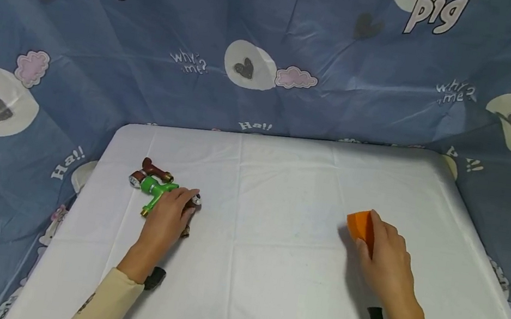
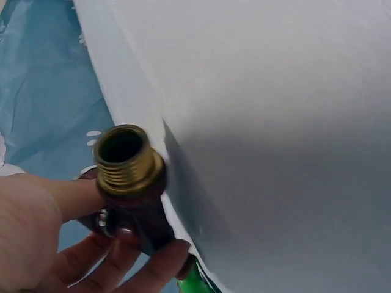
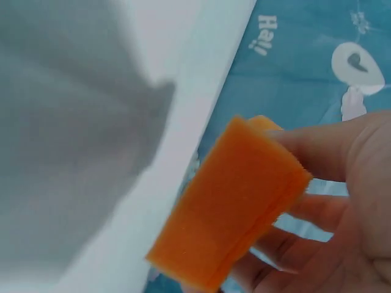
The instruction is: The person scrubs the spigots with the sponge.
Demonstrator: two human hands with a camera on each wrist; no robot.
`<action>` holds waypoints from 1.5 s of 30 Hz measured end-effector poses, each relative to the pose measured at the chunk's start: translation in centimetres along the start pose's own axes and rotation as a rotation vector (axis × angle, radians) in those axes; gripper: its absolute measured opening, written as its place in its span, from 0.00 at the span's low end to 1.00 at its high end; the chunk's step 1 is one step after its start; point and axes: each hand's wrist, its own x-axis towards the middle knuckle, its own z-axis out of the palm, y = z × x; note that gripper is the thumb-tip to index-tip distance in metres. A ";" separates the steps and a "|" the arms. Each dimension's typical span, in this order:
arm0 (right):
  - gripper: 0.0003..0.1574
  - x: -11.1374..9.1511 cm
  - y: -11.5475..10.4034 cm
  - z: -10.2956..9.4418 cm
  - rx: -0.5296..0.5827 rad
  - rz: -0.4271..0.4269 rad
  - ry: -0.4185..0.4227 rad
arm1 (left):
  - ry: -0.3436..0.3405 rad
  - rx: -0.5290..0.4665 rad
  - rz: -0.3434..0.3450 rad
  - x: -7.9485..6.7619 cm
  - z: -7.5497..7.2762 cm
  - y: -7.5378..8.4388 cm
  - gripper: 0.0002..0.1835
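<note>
My left hand [image 1: 169, 218] grips a dark brown tap [image 2: 143, 226] on the left part of the table. In the left wrist view its threaded brass end [image 2: 125, 174] faces the camera, with thumb and fingers around the body. Just beyond this hand lies a green tap [image 1: 151, 184], partly hidden by the fingers. Another brown tap [image 1: 157, 171] lies behind the green one. On the right, my right hand [image 1: 387, 256] holds a folded orange cloth [image 3: 229, 204] between thumb and fingers, above the table with its shadow below.
A white cloth covers the table [image 1: 278, 273]. Blue patterned fabric [image 1: 277, 14] hangs behind the far edge and along both sides. Dark bands [image 1: 155, 278] show at both wrists.
</note>
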 end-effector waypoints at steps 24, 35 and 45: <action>0.45 -0.1 -7.5 0.9 0.229 -0.492 0.051 | -0.102 -0.863 -0.168 0.5 -1.6 6.4 0.27; 0.30 -0.1 -12.9 3.0 0.328 -0.730 0.125 | -0.071 -1.205 -0.205 1.0 0.7 10.0 0.27; 0.25 -0.1 -14.7 5.4 0.340 -0.849 0.216 | -0.073 -1.278 -0.162 0.9 0.6 11.6 0.26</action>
